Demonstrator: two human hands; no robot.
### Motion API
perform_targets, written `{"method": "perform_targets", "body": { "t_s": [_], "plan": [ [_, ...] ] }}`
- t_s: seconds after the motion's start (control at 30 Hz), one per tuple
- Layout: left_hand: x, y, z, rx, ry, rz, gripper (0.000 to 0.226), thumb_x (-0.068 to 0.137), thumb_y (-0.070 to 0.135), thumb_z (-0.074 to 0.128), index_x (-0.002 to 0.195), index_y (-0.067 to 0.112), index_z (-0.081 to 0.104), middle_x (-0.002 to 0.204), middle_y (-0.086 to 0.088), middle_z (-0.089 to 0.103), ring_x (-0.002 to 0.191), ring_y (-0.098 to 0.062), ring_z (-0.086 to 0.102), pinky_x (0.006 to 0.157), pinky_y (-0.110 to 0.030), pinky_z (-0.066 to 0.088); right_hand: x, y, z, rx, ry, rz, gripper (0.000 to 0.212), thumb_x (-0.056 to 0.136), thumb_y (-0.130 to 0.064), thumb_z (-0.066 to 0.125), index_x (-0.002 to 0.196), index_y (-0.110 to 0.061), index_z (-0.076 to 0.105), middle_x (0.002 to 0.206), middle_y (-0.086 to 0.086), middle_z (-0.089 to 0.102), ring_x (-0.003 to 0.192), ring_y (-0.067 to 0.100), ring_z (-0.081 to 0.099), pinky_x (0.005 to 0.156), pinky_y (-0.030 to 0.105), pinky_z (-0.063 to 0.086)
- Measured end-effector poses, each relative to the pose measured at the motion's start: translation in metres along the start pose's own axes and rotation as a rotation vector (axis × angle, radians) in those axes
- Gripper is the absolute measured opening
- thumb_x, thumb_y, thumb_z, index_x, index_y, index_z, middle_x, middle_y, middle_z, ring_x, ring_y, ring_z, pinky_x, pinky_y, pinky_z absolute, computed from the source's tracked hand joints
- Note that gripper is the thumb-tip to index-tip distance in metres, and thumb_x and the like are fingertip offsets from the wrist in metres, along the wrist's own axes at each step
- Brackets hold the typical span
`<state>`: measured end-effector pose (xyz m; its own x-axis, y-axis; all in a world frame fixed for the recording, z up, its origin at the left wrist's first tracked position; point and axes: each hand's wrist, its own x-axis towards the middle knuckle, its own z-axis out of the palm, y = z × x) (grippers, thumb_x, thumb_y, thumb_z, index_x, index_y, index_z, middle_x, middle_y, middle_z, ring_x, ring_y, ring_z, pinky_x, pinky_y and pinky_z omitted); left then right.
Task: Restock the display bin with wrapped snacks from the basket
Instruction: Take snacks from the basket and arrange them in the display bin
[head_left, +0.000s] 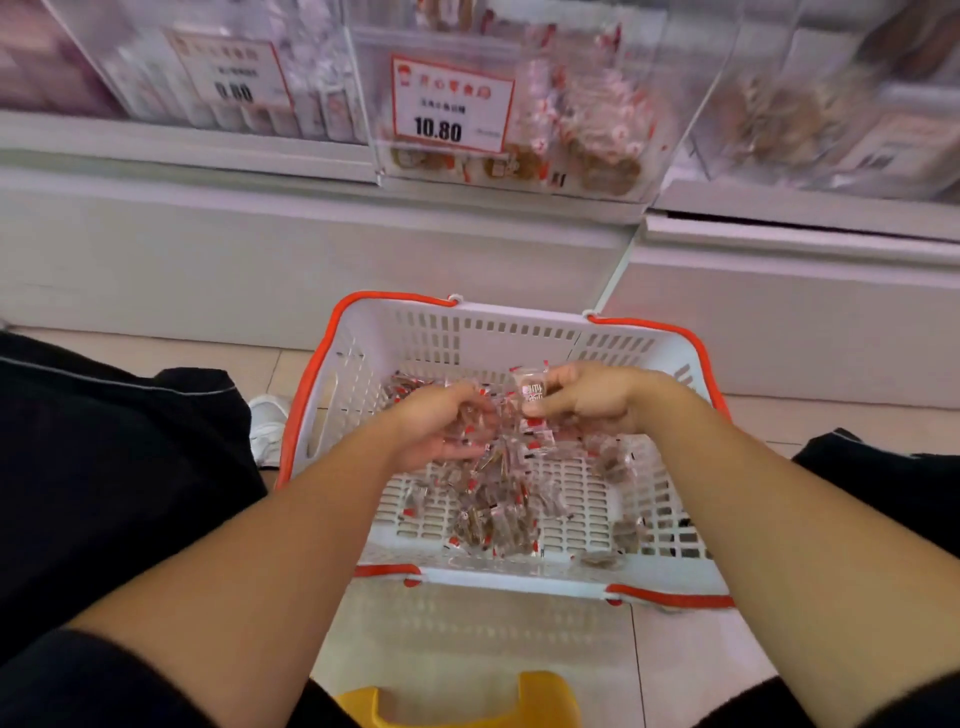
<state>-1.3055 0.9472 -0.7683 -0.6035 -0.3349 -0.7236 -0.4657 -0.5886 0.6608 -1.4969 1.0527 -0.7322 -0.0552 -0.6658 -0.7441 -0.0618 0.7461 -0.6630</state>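
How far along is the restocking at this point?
Done: the clear display bin behind the 10.80 price tag already holds some snacks. In hand: the right hand pinches one wrapped snack; the left hand gathers more. Left: many wrapped snacks still lie in the white basket.

basket (519, 332) open above, walled sides, shelf base (311, 260) behind

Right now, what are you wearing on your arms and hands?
Nothing on the hands: the left hand and right hand are bare, no gloves, rings or watch. Both forearms are bare too. Black short sleeves show at the bottom corners.
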Motion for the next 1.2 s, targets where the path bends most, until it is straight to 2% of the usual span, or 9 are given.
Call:
{"method": "perform_targets", "body": {
  "t_s": [0.07,0.2,0.47,0.67,0.77,0.83,1.0,1.07,1.2],
  "plan": [
    [-0.015,0.040,0.003,0.037,-0.106,0.019,0.017,0.098,0.019,0.053,0.107,0.010,0.064,0.094,-0.011,0.074,0.098,-0.030,0.071,0.087,-0.050,0.058,-0.024,-0.036,-0.013,-0.007,-0.032,-0.125,0.034,0.089,0.002,0.066,0.118,-0.015,0.066,0.102,0.002,0.072,0.089,0.011,0.068,0.081,0.022,0.057],
    [-0.068,0.124,0.008,0.209,-0.243,0.057,0.011,0.092,0.021,0.059,0.097,0.012,0.063,0.086,-0.007,0.063,0.076,-0.020,0.066,0.073,-0.041,0.062,-0.079,-0.096,-0.031,0.041,-0.151,-0.274,0.033,0.087,0.011,0.060,0.112,-0.011,0.063,0.110,0.012,0.072,0.100,0.026,0.069,0.093,0.037,0.056],
    [-0.161,0.205,0.025,0.321,-0.558,0.081,0.038,0.090,0.033,0.048,0.109,0.006,0.068,0.109,-0.021,0.068,0.097,-0.033,0.070,0.077,-0.033,0.061,-0.155,-0.145,-0.022,0.027,0.019,-0.660,0.033,0.077,0.001,0.071,0.109,-0.005,0.065,0.097,0.015,0.073,0.092,0.029,0.072,0.078,0.044,0.061],
    [-0.149,0.208,0.035,0.288,-0.496,0.162,0.031,0.084,0.027,0.060,0.100,0.002,0.069,0.104,-0.021,0.070,0.095,-0.030,0.072,0.074,-0.029,0.061,-0.161,-0.162,-0.026,-0.153,0.269,-0.767,0.049,0.065,0.000,0.078,0.108,-0.012,0.059,0.098,0.013,0.070,0.074,0.032,0.074,0.058,0.041,0.062],
    [-0.142,0.215,0.034,0.229,-0.511,0.159,0.032,0.083,0.020,0.062,0.110,0.003,0.065,0.107,-0.020,0.071,0.099,-0.033,0.071,0.076,-0.029,0.061,-0.164,-0.163,-0.036,-0.160,0.356,-0.795,0.038,0.065,-0.010,0.078,0.100,-0.008,0.065,0.093,0.022,0.071,0.082,0.036,0.073,0.067,0.042,0.063],
    [-0.139,0.217,0.033,0.207,-0.536,0.159,0.035,0.084,0.017,0.061,0.116,0.003,0.064,0.113,-0.019,0.070,0.104,-0.033,0.069,0.080,-0.029,0.060,-0.167,-0.163,-0.041,-0.171,0.367,-0.825,0.024,0.072,-0.015,0.076,0.094,-0.007,0.072,0.086,0.013,0.076,0.083,0.024,0.074,0.070,0.026,0.060],
    [-0.141,0.221,0.037,0.201,-0.581,0.192,0.025,0.080,0.017,0.066,0.102,0.008,0.076,0.114,-0.014,0.071,0.107,-0.025,0.069,0.075,-0.024,0.059,-0.166,-0.165,-0.042,-0.033,0.317,-0.849,0.017,0.076,-0.008,0.074,0.093,-0.006,0.073,0.093,0.022,0.073,0.083,0.021,0.071,0.069,0.021,0.055],
    [-0.144,0.221,0.041,0.257,-0.569,0.224,0.023,0.077,0.020,0.070,0.098,0.015,0.078,0.108,-0.009,0.073,0.102,-0.020,0.071,0.070,-0.020,0.058,-0.162,-0.163,-0.035,0.066,0.286,-0.858,0.024,0.073,-0.002,0.073,0.097,-0.005,0.071,0.102,0.030,0.068,0.086,0.027,0.070,0.072,0.026,0.059],
    [-0.145,0.219,0.044,0.323,-0.435,0.277,0.029,0.061,0.030,0.078,0.088,0.021,0.080,0.100,-0.007,0.076,0.095,-0.017,0.073,0.058,-0.016,0.056,-0.152,-0.158,-0.023,-0.152,0.453,-0.905,0.055,0.077,-0.002,0.077,0.127,-0.021,0.065,0.103,0.004,0.074,0.084,0.010,0.071,0.076,0.021,0.057]
  ]
}}
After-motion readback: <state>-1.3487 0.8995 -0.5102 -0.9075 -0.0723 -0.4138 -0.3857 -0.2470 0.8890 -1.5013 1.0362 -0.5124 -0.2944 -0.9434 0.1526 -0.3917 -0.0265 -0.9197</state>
